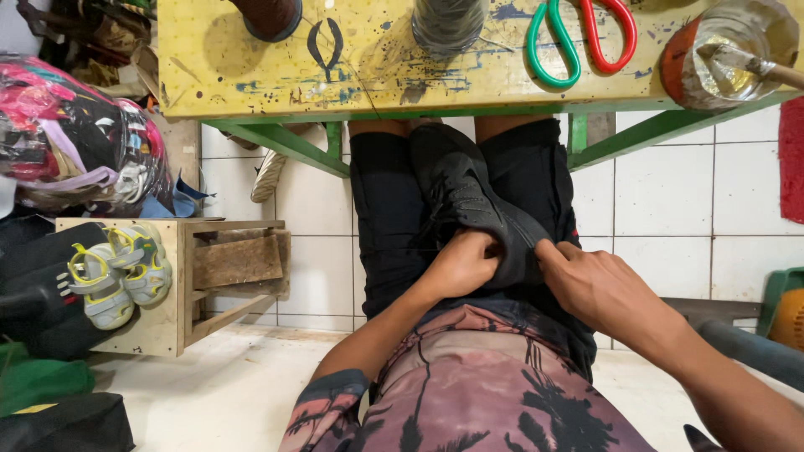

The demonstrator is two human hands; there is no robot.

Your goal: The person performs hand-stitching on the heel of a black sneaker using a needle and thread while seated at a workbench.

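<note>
Black shoe (469, 197) is held on the lap, between the thighs, with its long axis running from the near heel end at the hands to the far toe end just under the edge of the yellow workbench (352, 75). The heel end is flanked by both hands. The left hand (461, 266) is closed around the heel collar on the left side, fingers curled into the opening. The right hand (599, 289) is pinched shut on the collar's right edge, its fingertips touching the material. Both hands are equally near; the shoe lies directly ahead of them, pointing away. Red and green scissors (582, 38) lie on the bench, well apart.
</note>
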